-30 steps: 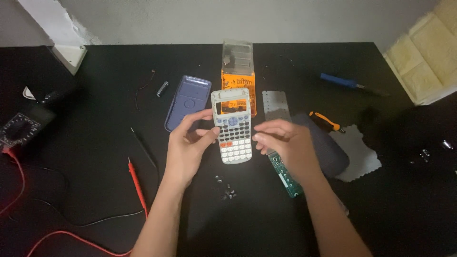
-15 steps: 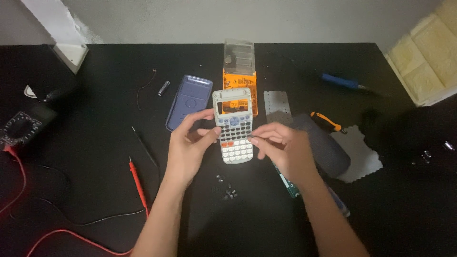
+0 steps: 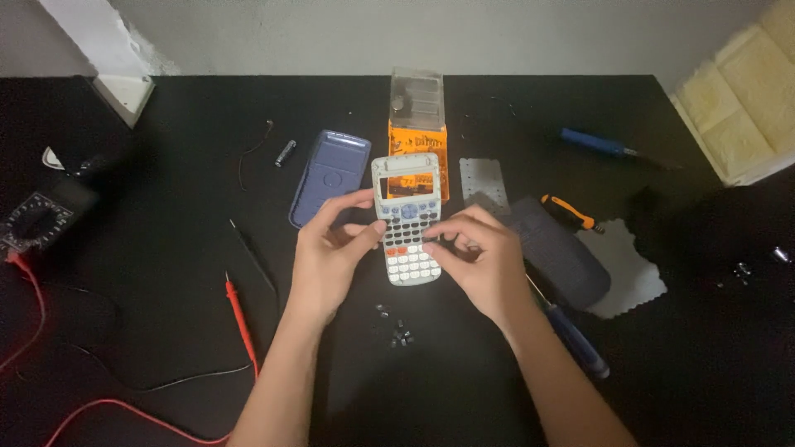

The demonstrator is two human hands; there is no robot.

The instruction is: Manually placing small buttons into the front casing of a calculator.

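I hold a grey calculator (image 3: pixel 406 222) upright over the black table, keys facing me, its display window showing orange. My left hand (image 3: pixel 327 258) grips its left edge, thumb on the keys. The fingers of my right hand (image 3: pixel 482 258) close on its right edge and lower keys. Several small screws (image 3: pixel 394 326) lie on the table just below it. A blue calculator cover (image 3: pixel 330 175) rests to the left behind my left hand.
An orange box with a clear case (image 3: pixel 416 131) stands behind the calculator, a grey perforated sheet (image 3: pixel 483 180) beside it. Right: dark pouch (image 3: pixel 553 255), orange-handled screwdriver (image 3: pixel 568 213), white cloth (image 3: pixel 631 270), two blue screwdrivers (image 3: pixel 596 143) (image 3: pixel 573 339). Left: multimeter (image 3: pixel 33 220), red probe (image 3: pixel 240 318), black probe (image 3: pixel 252 252).
My right hand has moved up onto the calculator's right edge and keys. The green strip that showed under that hand is no longer visible. The calculator stays in place.
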